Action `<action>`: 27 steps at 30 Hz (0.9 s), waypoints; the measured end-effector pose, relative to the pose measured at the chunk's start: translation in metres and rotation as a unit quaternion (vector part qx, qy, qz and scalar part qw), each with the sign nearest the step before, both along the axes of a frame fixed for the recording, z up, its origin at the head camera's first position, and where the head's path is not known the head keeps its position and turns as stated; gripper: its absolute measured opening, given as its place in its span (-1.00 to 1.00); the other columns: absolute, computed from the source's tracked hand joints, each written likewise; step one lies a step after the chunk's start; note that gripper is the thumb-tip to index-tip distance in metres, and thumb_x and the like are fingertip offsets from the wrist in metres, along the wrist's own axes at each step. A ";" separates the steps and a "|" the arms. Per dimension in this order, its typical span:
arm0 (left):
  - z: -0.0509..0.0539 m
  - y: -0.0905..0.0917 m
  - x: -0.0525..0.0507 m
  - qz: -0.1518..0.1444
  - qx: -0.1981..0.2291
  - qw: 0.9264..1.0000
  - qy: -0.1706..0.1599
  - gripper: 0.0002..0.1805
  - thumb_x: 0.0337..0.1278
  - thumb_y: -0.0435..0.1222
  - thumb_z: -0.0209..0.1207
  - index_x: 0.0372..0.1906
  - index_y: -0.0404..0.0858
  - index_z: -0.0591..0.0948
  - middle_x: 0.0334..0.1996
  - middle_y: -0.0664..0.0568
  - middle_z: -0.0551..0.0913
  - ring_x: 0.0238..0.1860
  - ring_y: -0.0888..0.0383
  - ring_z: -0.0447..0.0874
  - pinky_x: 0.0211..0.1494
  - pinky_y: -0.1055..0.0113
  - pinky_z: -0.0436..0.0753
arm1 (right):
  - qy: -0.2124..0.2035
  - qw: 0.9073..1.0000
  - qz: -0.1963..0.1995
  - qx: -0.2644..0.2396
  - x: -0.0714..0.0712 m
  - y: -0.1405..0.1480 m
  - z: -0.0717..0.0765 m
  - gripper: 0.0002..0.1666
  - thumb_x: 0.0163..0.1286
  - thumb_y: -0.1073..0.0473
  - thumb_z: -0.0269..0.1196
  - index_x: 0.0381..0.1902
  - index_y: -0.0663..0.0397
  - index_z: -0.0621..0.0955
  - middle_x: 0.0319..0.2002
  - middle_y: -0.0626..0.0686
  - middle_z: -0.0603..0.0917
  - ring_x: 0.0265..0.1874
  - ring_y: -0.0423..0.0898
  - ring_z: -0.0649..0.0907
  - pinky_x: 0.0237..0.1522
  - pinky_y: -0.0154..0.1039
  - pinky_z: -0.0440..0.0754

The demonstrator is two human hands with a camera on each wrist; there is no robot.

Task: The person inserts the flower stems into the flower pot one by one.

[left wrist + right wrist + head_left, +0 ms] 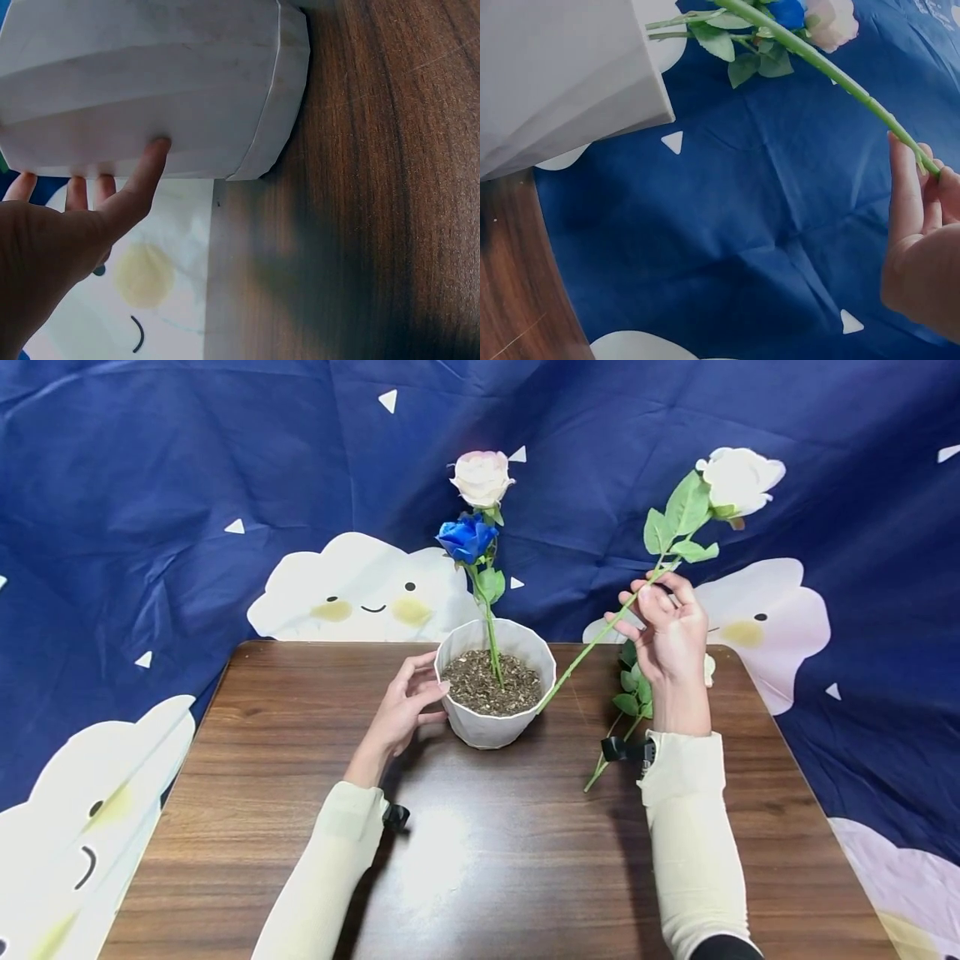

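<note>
A white faceted flowerpot filled with dark soil stands near the table's back edge. Planted in it are a pale pink rose and, lower down, a blue rose. My left hand rests against the pot's left side, thumb and fingertips touching its wall in the left wrist view. With thumb and fingers, my right hand pinches the green stem of a white rose. That stem slants down leftward, its lower end by the pot's right rim; whether it touches cannot be told.
Behind my right forearm, another leafy flower stem lies on the brown wooden table, partly hidden, with a bit of white bloom showing. A blue curtain with cloud prints hangs close behind the table.
</note>
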State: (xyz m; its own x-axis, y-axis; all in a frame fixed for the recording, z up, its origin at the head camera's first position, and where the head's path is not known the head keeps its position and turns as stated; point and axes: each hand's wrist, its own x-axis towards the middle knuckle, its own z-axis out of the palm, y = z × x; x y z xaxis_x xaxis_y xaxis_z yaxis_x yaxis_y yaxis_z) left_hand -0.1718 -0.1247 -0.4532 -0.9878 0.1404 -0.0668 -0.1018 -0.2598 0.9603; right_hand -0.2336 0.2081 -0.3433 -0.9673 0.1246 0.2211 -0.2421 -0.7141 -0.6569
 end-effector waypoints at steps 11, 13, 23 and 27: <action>-0.002 0.000 -0.001 0.000 -0.001 1.000 0.000 -0.33 0.29 -0.42 0.21 0.47 -0.19 0.32 0.30 -0.30 0.35 0.12 -0.05 0.51 0.14 -0.37 0.57 | -0.001 1.000 -0.008 0.004 -0.003 -0.007 0.009 -0.81 0.39 0.57 0.17 -0.10 0.32 0.52 -0.32 0.25 0.68 -0.41 0.06 0.75 -0.46 0.04 0.79; -0.002 0.000 -0.001 0.000 -0.001 1.000 0.001 -0.33 0.29 -0.42 0.21 0.48 -0.19 0.32 0.30 -0.29 0.35 0.11 -0.04 0.51 0.14 -0.38 0.56 | -0.003 1.000 -0.007 0.008 -0.004 -0.010 0.008 -0.82 0.40 0.57 0.16 -0.10 0.33 0.52 -0.33 0.24 0.68 -0.40 0.05 0.75 -0.44 0.05 0.80; -0.002 0.000 -0.001 -0.001 -0.001 1.000 -0.001 -0.33 0.29 -0.43 0.21 0.47 -0.19 0.32 0.29 -0.29 0.34 0.08 0.00 0.52 0.12 -0.33 0.60 | -0.001 0.998 0.003 0.065 -0.009 -0.036 0.001 -0.84 0.42 0.53 0.16 -0.11 0.27 0.53 -0.31 0.20 0.74 -0.37 0.04 0.77 -0.35 0.04 0.80; -0.001 0.000 -0.001 -0.002 0.000 1.000 0.000 -0.33 0.29 -0.42 0.21 0.47 -0.18 0.32 0.30 -0.30 0.35 0.08 -0.01 0.53 0.11 -0.32 0.61 | 0.001 0.997 0.007 0.080 -0.011 -0.046 -0.001 -0.84 0.43 0.51 0.15 -0.11 0.25 0.55 -0.31 0.19 0.74 -0.35 0.03 0.77 -0.32 0.01 0.80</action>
State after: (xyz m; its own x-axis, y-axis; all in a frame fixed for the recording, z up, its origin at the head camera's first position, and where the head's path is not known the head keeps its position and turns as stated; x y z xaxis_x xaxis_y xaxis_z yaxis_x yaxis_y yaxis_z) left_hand -0.1732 -0.1246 -0.4544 -0.9873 0.1437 -0.0676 -0.1035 -0.2593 0.9602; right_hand -0.2442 0.1622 -0.3440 -0.9683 0.0735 0.2388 -0.2339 -0.6034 -0.7624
